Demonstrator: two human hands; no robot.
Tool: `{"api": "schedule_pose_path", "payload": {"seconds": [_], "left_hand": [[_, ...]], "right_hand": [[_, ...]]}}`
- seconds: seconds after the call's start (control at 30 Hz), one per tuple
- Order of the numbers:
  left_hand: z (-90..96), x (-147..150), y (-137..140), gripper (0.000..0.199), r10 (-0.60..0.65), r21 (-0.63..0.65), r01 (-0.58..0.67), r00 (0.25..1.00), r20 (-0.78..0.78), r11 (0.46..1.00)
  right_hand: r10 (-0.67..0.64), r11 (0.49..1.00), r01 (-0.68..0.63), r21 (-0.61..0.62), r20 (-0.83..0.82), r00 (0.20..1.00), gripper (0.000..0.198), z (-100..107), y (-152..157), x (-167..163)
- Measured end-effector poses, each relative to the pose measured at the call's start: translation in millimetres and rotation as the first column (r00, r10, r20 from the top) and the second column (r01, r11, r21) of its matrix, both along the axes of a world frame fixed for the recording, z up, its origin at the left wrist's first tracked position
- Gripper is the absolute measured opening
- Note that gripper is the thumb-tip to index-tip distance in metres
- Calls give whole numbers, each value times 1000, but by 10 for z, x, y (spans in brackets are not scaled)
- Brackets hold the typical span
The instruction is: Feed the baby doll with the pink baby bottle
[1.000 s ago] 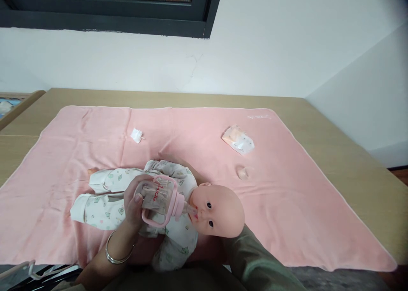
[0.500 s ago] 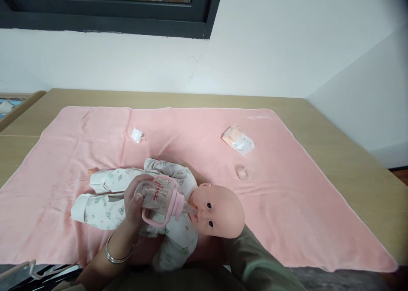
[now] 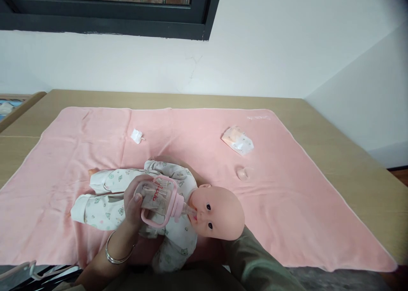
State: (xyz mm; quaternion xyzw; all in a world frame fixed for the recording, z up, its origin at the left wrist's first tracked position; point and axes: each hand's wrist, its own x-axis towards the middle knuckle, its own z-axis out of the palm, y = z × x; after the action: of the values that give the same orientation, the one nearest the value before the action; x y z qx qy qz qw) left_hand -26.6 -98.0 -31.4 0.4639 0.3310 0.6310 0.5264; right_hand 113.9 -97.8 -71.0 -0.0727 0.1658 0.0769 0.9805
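Observation:
A baby doll in a white printed romper lies on its back on the pink blanket, head to the right. My left hand, a metal bangle on its wrist, holds a clear baby bottle with pink handles. The bottle's teat is at the doll's mouth. My right arm in a green sleeve runs under the doll's head. My right hand is mostly hidden; its fingers show along the doll's far shoulder and cradle it.
The blanket covers a wooden table set against a white wall. On the blanket lie a small white crumpled piece, a pale packet and a small clear cap. A dark window frame is above.

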Motion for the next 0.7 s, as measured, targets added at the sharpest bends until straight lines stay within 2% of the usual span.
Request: {"api": "schedule_pose_path", "payload": {"seconds": [0.07,0.17,0.3,0.4,0.47,0.53,0.57,0.63,0.67,0.7], "left_hand": [[-8,-7,-3,42,-3,3,3,1000,-1,1000],[-18,-16,-14,41,-7,-6,7,1000,-2,1000],[-38,-28,-23,41,-9,-17,9,1000,-8,1000],[-56,-37,-21,43,-5,-17,4,1000,-23,1000],[-62,-38,-15,44,-7,-18,7,1000,-25,1000],[-59,-34,-8,44,-2,-25,2,1000,-22,1000],[-57,-32,-7,44,1,-30,-1,1000,-22,1000],[-56,-30,-8,43,9,-38,-10,1000,-22,999],[-59,-31,-9,43,15,-35,-15,1000,-23,999],[-63,-33,-12,43,14,-35,-15,1000,-24,999]], "right_hand": [[17,1000,-17,-3,-2,1000,42,-33,-10,2],[44,989,-30,-143,97,994,39,-75,-9,-20],[13,956,42,-290,185,983,39,-86,15,-47],[29,952,26,-306,172,985,38,-36,26,-29],[6,979,11,-201,81,997,37,48,31,-3],[-37,998,41,39,-96,995,37,167,40,23],[-52,974,95,203,-210,976,37,227,45,33],[-38,844,240,480,-394,918,39,312,53,44],[-15,797,273,539,-434,901,40,323,53,45],[-3,808,255,531,-429,903,40,308,50,43]]}}
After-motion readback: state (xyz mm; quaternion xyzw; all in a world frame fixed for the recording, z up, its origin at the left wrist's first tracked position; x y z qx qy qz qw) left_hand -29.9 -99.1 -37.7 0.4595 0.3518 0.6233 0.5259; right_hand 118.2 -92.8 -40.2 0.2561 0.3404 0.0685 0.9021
